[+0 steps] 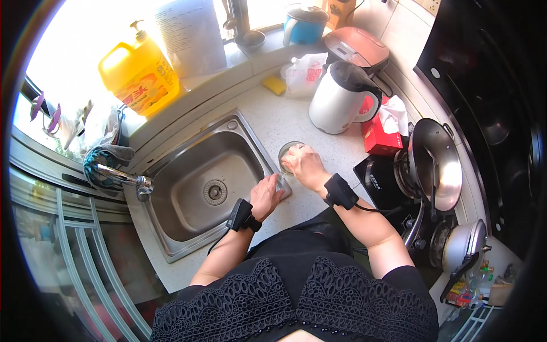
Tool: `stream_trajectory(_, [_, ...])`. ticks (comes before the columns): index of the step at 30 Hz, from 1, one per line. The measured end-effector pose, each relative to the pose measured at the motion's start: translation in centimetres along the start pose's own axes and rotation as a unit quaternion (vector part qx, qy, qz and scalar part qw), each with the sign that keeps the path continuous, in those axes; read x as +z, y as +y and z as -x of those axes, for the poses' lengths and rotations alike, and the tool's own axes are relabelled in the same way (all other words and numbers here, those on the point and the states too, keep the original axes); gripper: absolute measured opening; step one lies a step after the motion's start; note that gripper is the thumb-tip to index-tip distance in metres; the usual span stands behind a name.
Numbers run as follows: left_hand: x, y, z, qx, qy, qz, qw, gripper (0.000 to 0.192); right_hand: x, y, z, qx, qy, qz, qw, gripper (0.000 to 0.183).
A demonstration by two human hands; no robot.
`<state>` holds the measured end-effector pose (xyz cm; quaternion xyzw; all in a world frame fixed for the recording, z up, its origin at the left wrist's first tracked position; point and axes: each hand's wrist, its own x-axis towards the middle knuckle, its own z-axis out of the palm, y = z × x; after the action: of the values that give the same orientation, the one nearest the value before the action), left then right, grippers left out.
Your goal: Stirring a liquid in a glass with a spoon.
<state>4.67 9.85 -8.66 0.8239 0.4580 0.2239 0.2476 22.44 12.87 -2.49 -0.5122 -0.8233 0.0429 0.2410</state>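
My right hand (305, 166) curls over a small round container (283, 148), which looks like glass, on the counter just right of the sink. Its fingers cover most of the container, so the contents and the thumb are hidden. My left hand (266, 196) rests at the right rim of the stainless steel sink (179, 209), fingers stretched towards the container and thumb apart. Nothing shows in its grasp. Something small and clear, too unclear to name, lies between the two hands. Each wrist wears a black strapped device.
A white electric kettle (335, 102), a red tissue box (380, 137) and a yellow sponge (274, 85) stand beyond my right hand. A chrome faucet (124, 175) is left of the sink. At right, a wok (440, 166) and a pressure cooker (459, 246) sit on the stove.
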Motion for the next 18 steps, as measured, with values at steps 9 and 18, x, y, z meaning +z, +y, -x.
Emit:
stream_trajectory(9, [-0.2, 0.1, -0.9, -0.037, -0.021, -0.033, 0.999, 0.036, -1.6, 2.5, 0.9, -0.002, 0.04, 0.101, 0.994, 0.01])
stream_trajectory(18, [0.5, -0.1, -2.3, -0.03, 0.011, -0.018, 0.999, 0.019, -1.1, 1.4, -0.9, 0.004, 0.034, 0.035, 0.999, 0.011])
